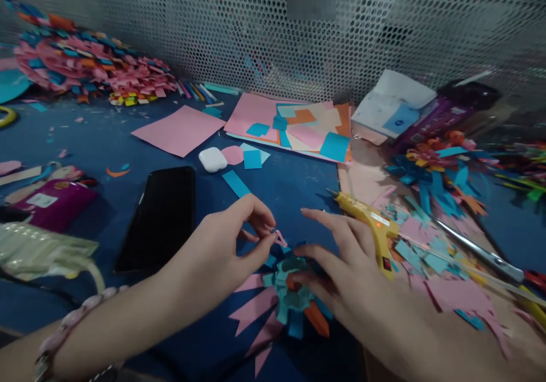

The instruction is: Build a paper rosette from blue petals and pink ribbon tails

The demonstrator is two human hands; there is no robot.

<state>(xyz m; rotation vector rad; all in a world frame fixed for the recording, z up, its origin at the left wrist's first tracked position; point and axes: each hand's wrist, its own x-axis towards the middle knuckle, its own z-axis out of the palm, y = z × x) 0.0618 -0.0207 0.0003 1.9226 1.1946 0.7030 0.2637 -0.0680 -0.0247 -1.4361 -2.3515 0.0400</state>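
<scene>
Between the thumb and fingertips of my left hand is a small folded pink paper strip. My right hand reaches over a paper flower, its thumb and a finger touching the flower's top while its index finger is stretched out. The flower has a teal ring of folded strips, an orange middle, and pink, blue and orange tails spreading toward me. A yellow glue gun with a lit orange light lies just beyond my right hand. Part of the flower is hidden under my right fingers.
A black phone and a white earbud case lie left of my hands. Coloured paper sheets sit at the back, before a perforated metal panel. Scissors and paper scraps are at right; finished paper pieces pile at back left.
</scene>
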